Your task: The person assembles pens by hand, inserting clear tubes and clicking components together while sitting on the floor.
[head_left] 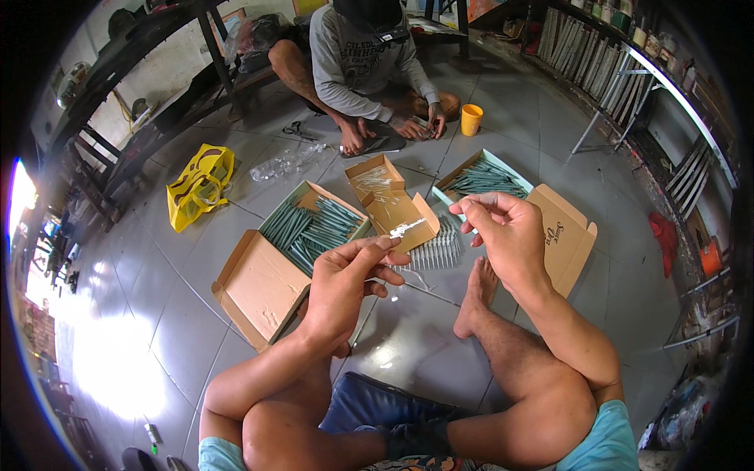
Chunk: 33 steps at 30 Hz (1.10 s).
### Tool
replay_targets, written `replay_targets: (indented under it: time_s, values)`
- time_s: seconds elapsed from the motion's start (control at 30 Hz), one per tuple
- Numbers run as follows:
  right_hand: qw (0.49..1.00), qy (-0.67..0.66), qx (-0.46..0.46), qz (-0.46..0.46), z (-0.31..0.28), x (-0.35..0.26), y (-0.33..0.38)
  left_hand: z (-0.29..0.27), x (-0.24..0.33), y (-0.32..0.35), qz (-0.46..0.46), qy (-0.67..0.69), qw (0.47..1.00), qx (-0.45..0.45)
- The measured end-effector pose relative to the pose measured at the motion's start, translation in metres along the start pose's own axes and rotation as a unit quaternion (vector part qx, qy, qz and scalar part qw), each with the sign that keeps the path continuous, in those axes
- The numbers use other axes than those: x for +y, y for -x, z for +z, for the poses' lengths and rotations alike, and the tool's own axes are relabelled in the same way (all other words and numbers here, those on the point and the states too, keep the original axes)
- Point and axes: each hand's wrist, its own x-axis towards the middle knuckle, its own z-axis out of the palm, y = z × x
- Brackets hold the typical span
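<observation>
The left hand [345, 284] pinches a small white piece [407, 228] between thumb and fingertips, in front of a little brown box [402, 210]. The right hand [509, 234] hangs just beside, thumb and forefinger drawn close, the other fingers curled; whether it holds anything, I cannot tell.

Beyond the person's bent legs, a box [263, 289] of green sticks [310, 228] lies to the left, lid folded back. A clear ridged tray [438, 247] sits by the little box, which contains pale thin sticks [375, 182]. Another box [569, 255] of green sticks lies right.

Farther off are a yellow bag [196, 192], clear plastic [287, 163], an orange-yellow cup [471, 121] and a seated co-worker [357, 71].
</observation>
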Motion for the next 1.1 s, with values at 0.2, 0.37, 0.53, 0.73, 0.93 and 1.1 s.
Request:
replay_targets:
  time_s: [0.2, 0.37, 0.53, 0.73, 0.93, 1.1]
  values:
    - [1.0, 0.007, 0.013, -0.003, -0.0015, 0.001, -0.0011, -0.0003, 0.0003, 0.0004, -0.001, -0.002, 1.0, -0.006]
    - [1.0, -0.006, 0.021, -0.003, -0.002, 0.0001, -0.0011, -0.0049, -0.0025, -0.0008, 0.003, 0.005, 1.0, -0.02]
    - [1.0, -0.007, 0.019, 0.0, -0.0036, 0.0018, -0.0016, -0.0063, -0.0024, -0.0005, 0.002, 0.001, 1.0, -0.02]
    - [1.0, -0.003, 0.01, 0.009, -0.0057, 0.0013, -0.0015, -0.0061, -0.0017, 0.0002, -0.001, 0.001, 1.0, -0.021]
    - [1.0, -0.009, 0.016, 0.01, -0.0066, 0.0002, -0.0011, -0.0053, -0.0016, -0.0005, -0.002, 0.003, 1.0, -0.022]
    - [1.0, -0.013, 0.014, 0.006, -0.0066, 0.0023, -0.0019, -0.007, -0.0013, 0.0001, 0.0, 0.001, 1.0, -0.02]
